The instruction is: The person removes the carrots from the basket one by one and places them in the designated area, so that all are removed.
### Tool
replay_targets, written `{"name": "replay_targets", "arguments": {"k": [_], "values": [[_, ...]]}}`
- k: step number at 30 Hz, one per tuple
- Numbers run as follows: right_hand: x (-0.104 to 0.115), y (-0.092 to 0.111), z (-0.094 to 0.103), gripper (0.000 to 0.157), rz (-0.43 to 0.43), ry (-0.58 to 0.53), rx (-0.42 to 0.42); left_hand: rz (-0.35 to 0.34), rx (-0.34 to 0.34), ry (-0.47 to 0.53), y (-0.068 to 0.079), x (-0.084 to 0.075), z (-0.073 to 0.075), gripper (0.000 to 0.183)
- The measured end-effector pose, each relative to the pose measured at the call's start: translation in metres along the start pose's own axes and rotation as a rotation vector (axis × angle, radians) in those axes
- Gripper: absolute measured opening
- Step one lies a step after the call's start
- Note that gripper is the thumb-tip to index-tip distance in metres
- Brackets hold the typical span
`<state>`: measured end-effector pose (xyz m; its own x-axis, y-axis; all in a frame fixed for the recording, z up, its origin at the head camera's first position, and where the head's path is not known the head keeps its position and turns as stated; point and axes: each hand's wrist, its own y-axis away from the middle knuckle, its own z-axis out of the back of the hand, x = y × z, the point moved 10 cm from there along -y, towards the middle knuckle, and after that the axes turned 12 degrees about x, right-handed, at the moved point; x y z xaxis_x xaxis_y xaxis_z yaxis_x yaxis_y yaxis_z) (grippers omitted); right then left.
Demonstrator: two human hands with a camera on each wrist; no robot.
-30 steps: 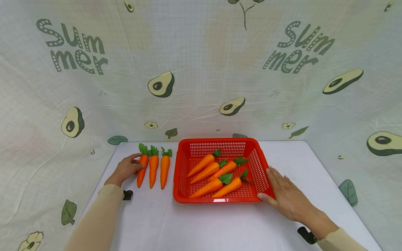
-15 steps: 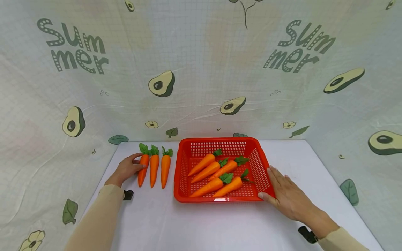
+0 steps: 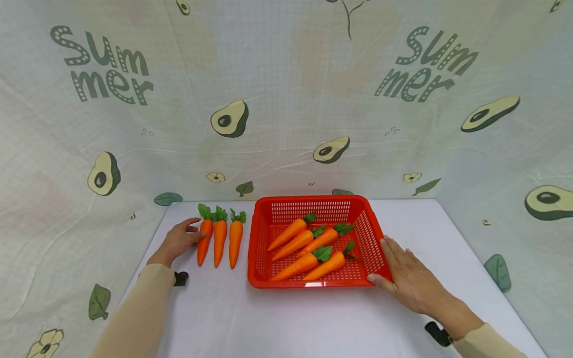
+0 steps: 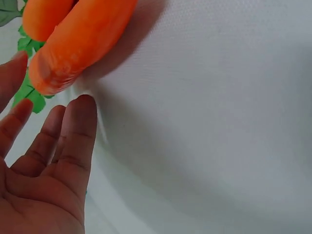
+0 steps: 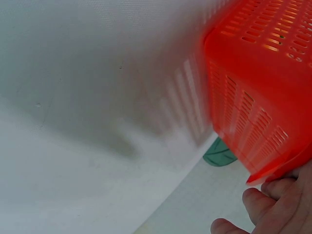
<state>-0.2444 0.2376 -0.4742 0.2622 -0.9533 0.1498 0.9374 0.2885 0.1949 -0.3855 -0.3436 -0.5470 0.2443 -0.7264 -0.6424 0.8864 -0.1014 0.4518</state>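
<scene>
Three orange carrots with green leafy tops lie side by side on the white table, left of a red plastic basket [image 3: 309, 284]. Beside the leftmost carrot [image 3: 204, 244] is my left hand [image 3: 179, 241], fingers fairly straight. The left wrist view shows its fingertips [image 4: 80, 109] just off the thick end of a carrot [image 4: 83, 44], with the thumb apart from them. Inside the basket lie several more carrots [image 3: 295, 268], tops toward the right. My right hand [image 3: 409, 281] rests its extended fingers along the basket's right rim, thumb at the front right corner.
The white table [image 3: 286, 323] ends at a hanging cloth [image 3: 277, 74] behind and at both sides, printed with avocados and lettering. The middle carrot [image 3: 220, 241] and the right carrot [image 3: 235, 241] lie between my left hand and the basket.
My left hand has eased slightly left, off the leftmost carrot, which stays in its row. My right hand and the basket have not moved.
</scene>
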Motion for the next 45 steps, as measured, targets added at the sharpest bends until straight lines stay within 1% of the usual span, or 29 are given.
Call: {"name": "replay_targets", "arguments": {"k": [3,5,7,9,11,13,16,19,22,25,29,32,34,36,39,42,45], "values": [[0.0,0.002,-0.001,0.105,-0.003,-0.007,0.002,-0.032,-0.057,-0.046,0.005,-0.008,0.007,0.063],[-0.001,0.003,-0.002,0.105,-0.006,-0.008,0.007,-0.062,-0.111,-0.07,0.01,-0.019,0.014,0.059],[-0.001,0.004,-0.002,0.105,-0.007,-0.007,0.004,-0.098,-0.164,-0.092,0.016,-0.033,0.021,0.055],[-0.001,0.006,-0.001,0.105,-0.005,-0.002,-0.002,-0.137,-0.195,-0.104,0.022,-0.052,0.026,0.052],[-0.002,0.007,0.0,0.105,-0.004,0.0,-0.008,-0.181,-0.199,-0.116,0.027,-0.074,0.027,0.05],[-0.002,0.008,0.001,0.105,-0.003,0.0,-0.011,-0.237,-0.185,-0.129,0.033,-0.098,0.024,0.047],[-0.003,0.009,0.0,0.105,-0.007,-0.002,-0.008,-0.308,-0.149,-0.143,0.042,-0.136,0.016,0.047],[-0.003,0.009,0.0,0.106,-0.012,-0.006,-0.006,-0.352,-0.109,-0.141,0.05,-0.168,0.005,0.049],[-0.003,0.01,0.0,0.105,-0.015,-0.009,-0.005,-0.385,-0.067,-0.141,0.057,-0.196,-0.007,0.051],[-0.003,0.01,0.001,0.105,-0.01,-0.008,-0.01,-0.447,-0.022,-0.155,0.064,-0.223,-0.022,0.052],[-0.003,0.009,0.003,0.104,0.004,-0.007,-0.021,-0.52,0.046,-0.221,0.071,-0.254,-0.046,0.053],[-0.002,0.007,0.004,0.103,0.018,-0.004,-0.028,-0.548,0.092,-0.293,0.07,-0.271,-0.067,0.056],[-0.001,0.006,0.005,0.102,0.026,0.0,-0.031,-0.55,0.13,-0.324,0.068,-0.278,-0.082,0.059],[-0.001,0.006,0.005,0.102,0.029,0.001,-0.031,-0.545,0.183,-0.343,0.064,-0.282,-0.099,0.062],[0.0,0.005,0.005,0.102,0.031,-0.004,-0.032,-0.522,0.273,-0.351,0.058,-0.285,-0.125,0.063],[0.0,0.004,0.005,0.102,0.034,-0.007,-0.034,-0.51,0.356,-0.362,0.052,-0.285,-0.148,0.061],[0.001,0.003,0.006,0.103,0.037,-0.004,-0.039,-0.517,0.406,-0.399,0.048,-0.287,-0.165,0.058]]}}
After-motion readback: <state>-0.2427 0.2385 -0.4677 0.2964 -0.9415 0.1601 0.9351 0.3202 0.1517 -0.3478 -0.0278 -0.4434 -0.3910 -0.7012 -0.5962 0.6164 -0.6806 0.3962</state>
